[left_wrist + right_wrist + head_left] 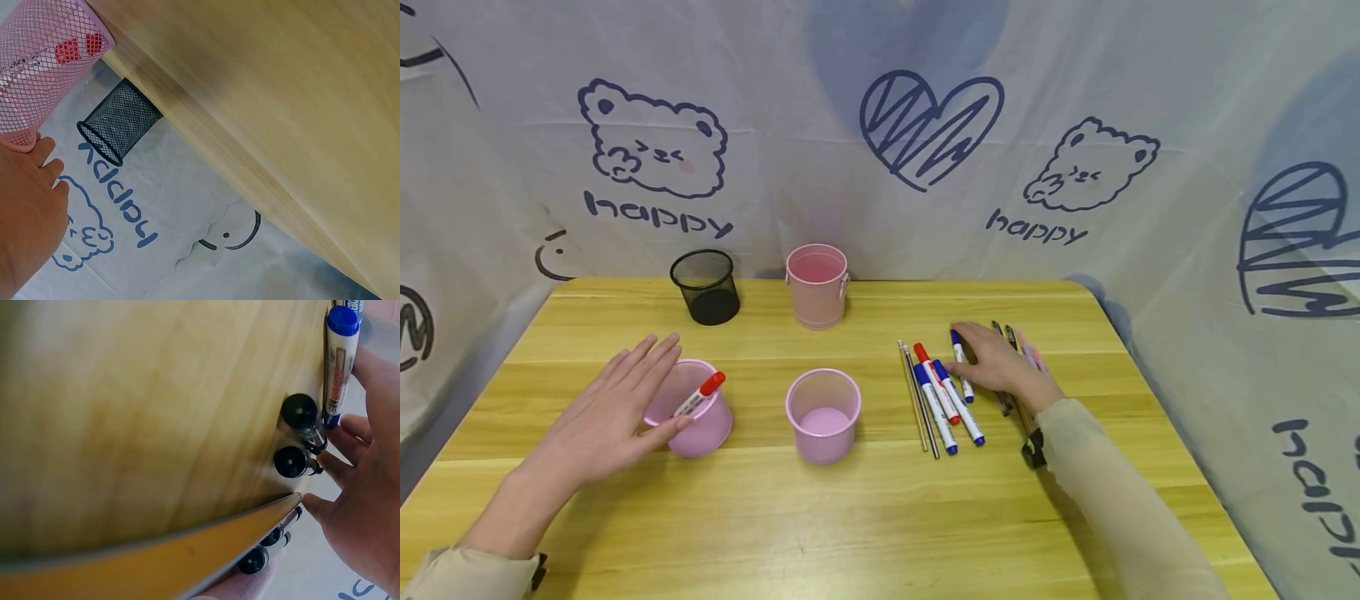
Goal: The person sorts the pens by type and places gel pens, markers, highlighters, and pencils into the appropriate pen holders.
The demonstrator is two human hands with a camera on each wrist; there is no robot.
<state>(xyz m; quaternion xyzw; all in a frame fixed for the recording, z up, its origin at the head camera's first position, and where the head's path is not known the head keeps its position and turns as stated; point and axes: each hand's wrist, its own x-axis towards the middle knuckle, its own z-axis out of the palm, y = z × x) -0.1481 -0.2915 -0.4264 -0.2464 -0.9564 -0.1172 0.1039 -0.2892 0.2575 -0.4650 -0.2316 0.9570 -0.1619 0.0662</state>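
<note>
My left hand (613, 412), fingers straight, lies against the left pink mesh cup (707, 437). A red-capped marker (700, 394) leans in that cup, its cap above the rim near my thumb; the left wrist view shows the pink mesh cup (44, 75) beside my fingers. Over a blue-capped marker (964, 379) at the right, my right hand (1000, 362) spreads loosely bent fingers, with the thumb across the marker. The right wrist view has this blue marker (337, 381) beside the fingers, not visibly pinched. Left of it lie a red marker (936, 383) and two blue markers (934, 408).
A second pink cup (823, 446) stands mid-table, with a black mesh cup (713, 304) and a pink bucket (818, 296) behind. Two thin pencils (917, 400) lie left of the markers. Black pens (300, 412) and pink pens (1032, 352) lie by my right hand.
</note>
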